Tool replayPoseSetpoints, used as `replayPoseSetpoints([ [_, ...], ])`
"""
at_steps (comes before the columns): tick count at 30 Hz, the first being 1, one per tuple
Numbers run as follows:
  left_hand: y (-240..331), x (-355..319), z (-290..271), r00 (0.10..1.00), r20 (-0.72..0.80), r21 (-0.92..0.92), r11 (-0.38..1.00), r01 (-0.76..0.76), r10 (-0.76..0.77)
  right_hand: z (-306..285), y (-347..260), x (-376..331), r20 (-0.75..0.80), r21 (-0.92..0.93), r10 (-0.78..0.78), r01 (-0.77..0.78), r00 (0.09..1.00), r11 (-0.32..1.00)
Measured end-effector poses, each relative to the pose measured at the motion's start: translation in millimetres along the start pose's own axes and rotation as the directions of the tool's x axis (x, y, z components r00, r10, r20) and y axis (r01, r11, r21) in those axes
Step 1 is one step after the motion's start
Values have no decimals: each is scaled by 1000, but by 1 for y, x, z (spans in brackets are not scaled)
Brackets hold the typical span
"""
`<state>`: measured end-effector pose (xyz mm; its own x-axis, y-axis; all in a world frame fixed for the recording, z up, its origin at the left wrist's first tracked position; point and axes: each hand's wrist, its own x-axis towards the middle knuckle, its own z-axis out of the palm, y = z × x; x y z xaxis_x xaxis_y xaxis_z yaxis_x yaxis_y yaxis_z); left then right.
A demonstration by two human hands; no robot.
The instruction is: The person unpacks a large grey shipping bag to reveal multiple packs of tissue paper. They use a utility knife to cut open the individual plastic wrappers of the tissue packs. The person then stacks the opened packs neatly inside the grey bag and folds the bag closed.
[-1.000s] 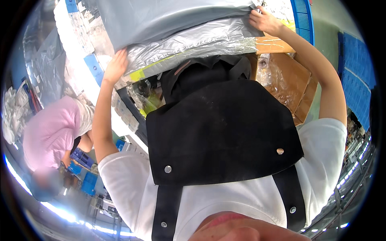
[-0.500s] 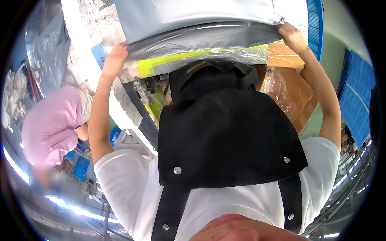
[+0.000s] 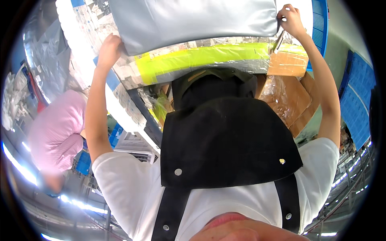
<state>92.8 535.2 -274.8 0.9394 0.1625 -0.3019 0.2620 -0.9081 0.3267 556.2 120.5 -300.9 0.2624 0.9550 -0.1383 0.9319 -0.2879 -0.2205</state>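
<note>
Head view: your left hand is at the lower left corner of the grey sheet, its fingers bent and close together; they cover the edge there, so I cannot tell whether they pinch it. Your right hand is at the sheet's right edge, its fingers curled, with a small gap showing beside the thumb; I cannot tell whether the tips grip the sheet. The sheet lies between your two sets of fingers, mostly smooth, over the tabletop, and runs out of view above them. Just below your right fingers, by the sheet's lower right corner, is a slim dark thing, too small to tell. Farther below them, a brown patch covers the tabletop's near edge. Yellow tape runs along that edge, below the sheet and between your fingers left to right. To the right of your right fingers stands a blue basket; well below them is a cardboard box with clear film in it. Well to the left of your left fingers and lower down is a person in pink.
</note>
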Motion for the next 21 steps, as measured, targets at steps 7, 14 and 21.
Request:
replayPoseSetpoints([
  [7,24,39,38,615,-116,-741,480,469,-780,34,-16,23,200,643,444,-459,874,613],
  [14,-28,64,113,451,68,-996,-35,82,-890,83,-29,52,341,912,768,-388,542,-132],
  [21,-7,62,82,358,100,-992,-66,106,-928,87,-19,42,415,910,702,-267,579,-317],
])
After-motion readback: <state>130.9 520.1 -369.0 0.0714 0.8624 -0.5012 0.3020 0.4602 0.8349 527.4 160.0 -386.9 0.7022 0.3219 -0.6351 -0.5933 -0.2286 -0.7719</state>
